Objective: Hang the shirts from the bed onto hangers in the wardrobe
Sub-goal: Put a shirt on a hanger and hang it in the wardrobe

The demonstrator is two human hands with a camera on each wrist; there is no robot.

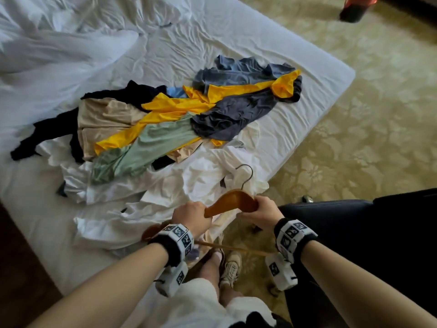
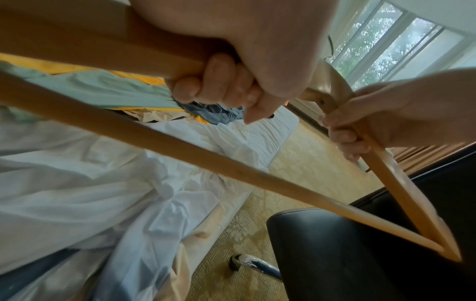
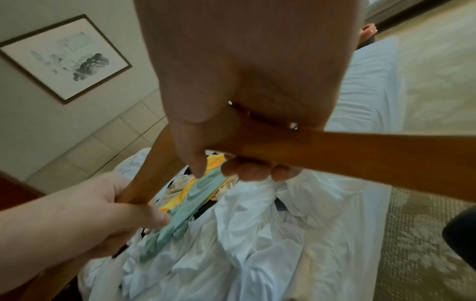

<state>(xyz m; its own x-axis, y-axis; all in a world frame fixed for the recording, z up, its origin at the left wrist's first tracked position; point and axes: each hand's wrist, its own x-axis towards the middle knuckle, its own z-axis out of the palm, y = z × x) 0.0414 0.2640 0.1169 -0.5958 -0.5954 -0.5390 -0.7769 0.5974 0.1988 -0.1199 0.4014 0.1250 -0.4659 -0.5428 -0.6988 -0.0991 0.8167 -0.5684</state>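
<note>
1. The wooden hanger (image 1: 233, 202) is held in the air over the near edge of the bed (image 1: 295, 55), its metal hook (image 1: 247, 174) pointing away from the person.
2. The left hand (image 1: 192, 215) has its grip clamped round one sloping arm of the hanger; the right hand (image 1: 264, 209) is clamped on the other arm, close to the hook.
3. A crumpled white shirt (image 1: 189, 183) lies on the bed just beyond the hanger.
4. Farther in, a mixed heap of shirts (image 1: 165, 119) in yellow, green, beige, blue and black spreads across the middle of the bed.
5. A black chair (image 1: 354, 233) stands on the patterned carpet (image 1: 378, 114) at the person's right.
</note>
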